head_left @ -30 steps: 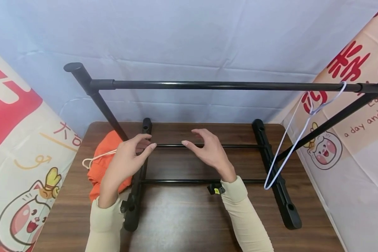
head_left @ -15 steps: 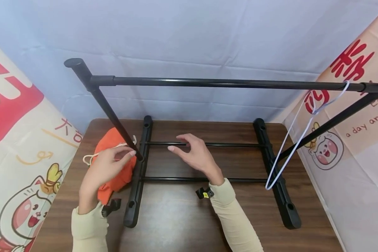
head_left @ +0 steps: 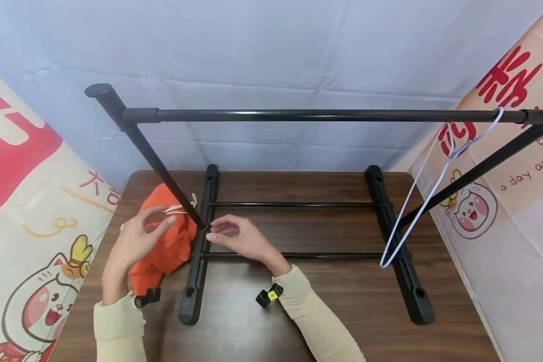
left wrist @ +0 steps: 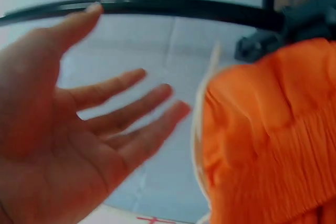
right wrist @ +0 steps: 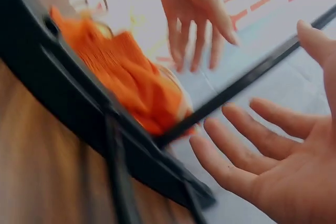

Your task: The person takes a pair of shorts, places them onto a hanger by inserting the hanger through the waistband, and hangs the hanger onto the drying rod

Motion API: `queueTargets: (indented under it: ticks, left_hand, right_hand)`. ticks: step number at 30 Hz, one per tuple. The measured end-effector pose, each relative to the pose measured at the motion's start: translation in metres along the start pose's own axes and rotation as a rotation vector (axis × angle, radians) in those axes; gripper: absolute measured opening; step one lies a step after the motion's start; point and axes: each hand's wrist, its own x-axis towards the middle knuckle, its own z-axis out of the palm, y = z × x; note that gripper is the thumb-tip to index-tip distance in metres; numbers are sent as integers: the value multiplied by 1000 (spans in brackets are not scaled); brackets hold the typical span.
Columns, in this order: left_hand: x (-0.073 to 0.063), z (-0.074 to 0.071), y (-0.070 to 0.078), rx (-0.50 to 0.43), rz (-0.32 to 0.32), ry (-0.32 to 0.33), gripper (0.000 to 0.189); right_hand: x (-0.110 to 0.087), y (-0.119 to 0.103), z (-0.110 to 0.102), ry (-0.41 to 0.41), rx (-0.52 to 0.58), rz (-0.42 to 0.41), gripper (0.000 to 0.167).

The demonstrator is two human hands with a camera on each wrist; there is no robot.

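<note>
An orange cloth piece (head_left: 172,246) with a gathered band and a pale drawstring (left wrist: 198,135) lies bunched at the table's left, beside the rack's left foot. Above its left part hovers my left hand (head_left: 138,236), fingers spread and relaxed, holding nothing. In the left wrist view those fingers stand apart from the cloth. My right hand (head_left: 242,236) is just right of the left upright's base, its fingers loosely bent and nothing in them. The black rack (head_left: 271,115) stands upright, its left post between my two hands.
A white looped cord or hanger (head_left: 416,216) hangs from the top bar's right end. The rack's right foot (head_left: 400,251) and two low crossbars span the wooden table (head_left: 262,311). Pale cloth walls (head_left: 262,55) enclose the back and sides.
My left hand has moved left, from near the left foot to over the orange cloth. My right hand has swung left from the middle of the rack to its left post.
</note>
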Motion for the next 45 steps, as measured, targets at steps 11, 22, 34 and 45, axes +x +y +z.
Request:
queueTargets:
  ticks: [11, 22, 34, 45]
  left_hand:
    - [13, 3, -43, 22, -40, 258, 67]
    - [48, 25, -87, 98, -249, 222, 98]
    - [49, 25, -99, 62, -347, 6, 115]
    - [31, 30, -100, -162, -391, -144, 107]
  right_hand:
    - [14, 0, 48, -76, 664, 291, 48]
    - [34, -3, 88, 28, 786, 436, 73]
    - [50, -5, 91, -135, 776, 370, 55]
    - [56, 5, 106, -48, 726, 392, 51]
